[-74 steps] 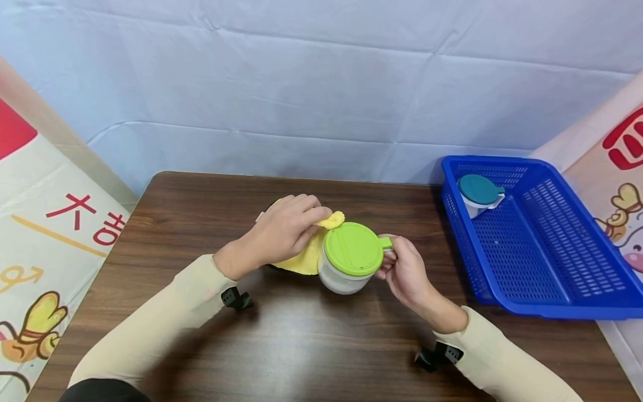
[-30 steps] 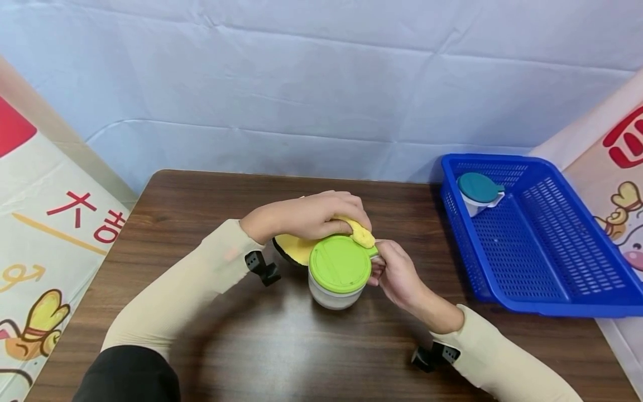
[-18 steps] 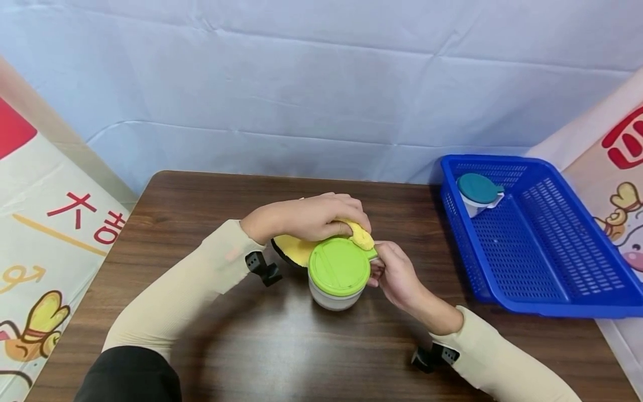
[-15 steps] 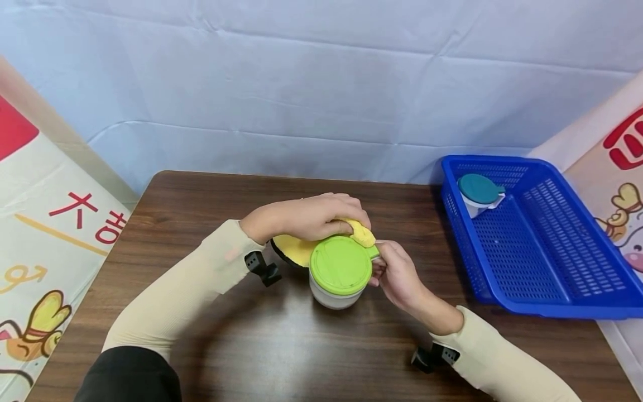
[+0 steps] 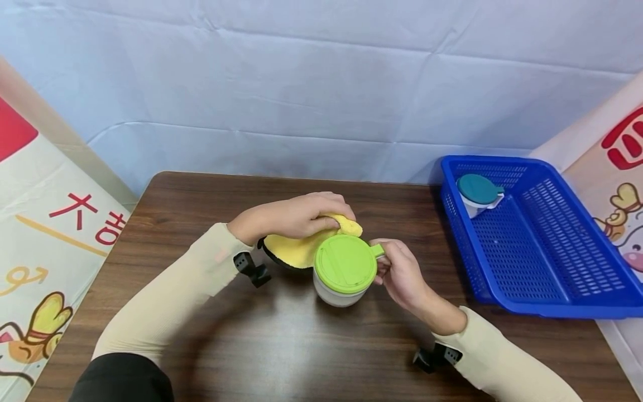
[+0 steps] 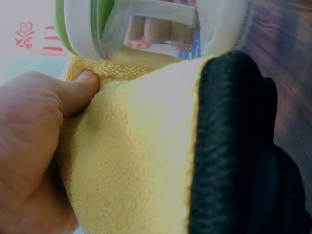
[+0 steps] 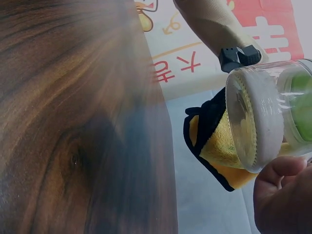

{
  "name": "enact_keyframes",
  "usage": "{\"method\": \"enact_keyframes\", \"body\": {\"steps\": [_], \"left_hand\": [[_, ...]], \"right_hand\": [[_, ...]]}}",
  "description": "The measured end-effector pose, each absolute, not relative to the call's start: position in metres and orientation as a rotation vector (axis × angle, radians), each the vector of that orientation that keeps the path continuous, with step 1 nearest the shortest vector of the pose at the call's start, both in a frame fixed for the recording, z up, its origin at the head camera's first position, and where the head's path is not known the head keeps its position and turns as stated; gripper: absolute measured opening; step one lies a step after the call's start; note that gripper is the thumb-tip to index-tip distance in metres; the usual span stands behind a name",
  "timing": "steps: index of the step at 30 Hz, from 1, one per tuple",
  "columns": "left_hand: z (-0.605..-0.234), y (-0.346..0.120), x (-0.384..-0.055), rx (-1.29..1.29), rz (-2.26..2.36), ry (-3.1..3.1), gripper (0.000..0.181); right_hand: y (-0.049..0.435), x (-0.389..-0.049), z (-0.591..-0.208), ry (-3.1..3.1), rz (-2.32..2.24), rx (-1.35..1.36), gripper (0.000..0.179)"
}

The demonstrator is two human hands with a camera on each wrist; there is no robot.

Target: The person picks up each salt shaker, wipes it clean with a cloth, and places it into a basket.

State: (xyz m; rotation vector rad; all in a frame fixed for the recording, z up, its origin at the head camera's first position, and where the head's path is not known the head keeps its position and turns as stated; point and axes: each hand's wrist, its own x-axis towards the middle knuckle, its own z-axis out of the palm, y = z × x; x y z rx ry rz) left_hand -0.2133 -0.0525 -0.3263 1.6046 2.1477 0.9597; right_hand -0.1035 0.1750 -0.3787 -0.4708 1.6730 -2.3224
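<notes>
In the head view, my right hand (image 5: 404, 273) grips the handle of a clear seasoning jar (image 5: 346, 265) with a bright green lid. The jar's ribbed underside faces the right wrist view, held off the table. My left hand (image 5: 296, 218) pinches a yellow cloth (image 5: 298, 251) with black edging, behind and left of the jar. A bunched end of that cloth pokes out past the fingers at the lid's back edge. Seen from the left wrist, the thumb (image 6: 80, 90) presses the cloth close beside the jar wall (image 6: 161, 29).
A blue plastic basket (image 5: 557, 310) stands on the right of the brown wooden table (image 5: 281, 346). Inside its back left corner sits a similar jar with a teal lid (image 5: 477, 188). A pale sheet (image 5: 301, 84) hangs behind the table, with printed cloths at both sides.
My left hand first moved the cloth rightward to the jar's handle, and now has drawn back a little left. The jar has shifted slightly right since half a second ago, still held by the handle.
</notes>
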Motion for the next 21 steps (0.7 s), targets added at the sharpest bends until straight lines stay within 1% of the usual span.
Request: {"method": "enact_keyframes", "body": {"steps": [10,21], "left_hand": [[-0.334,-0.067,-0.213,1.628,1.0,2.198,0.021],[-0.336,-0.079,-0.21,1.633,1.018,2.233,0.022]], "right_hand": [[0.179,-0.106,-0.379,1.674,-2.353,-0.435,0.031],[0.182,-0.108,-0.38,1.674,-2.367,-0.416,0.03]]}}
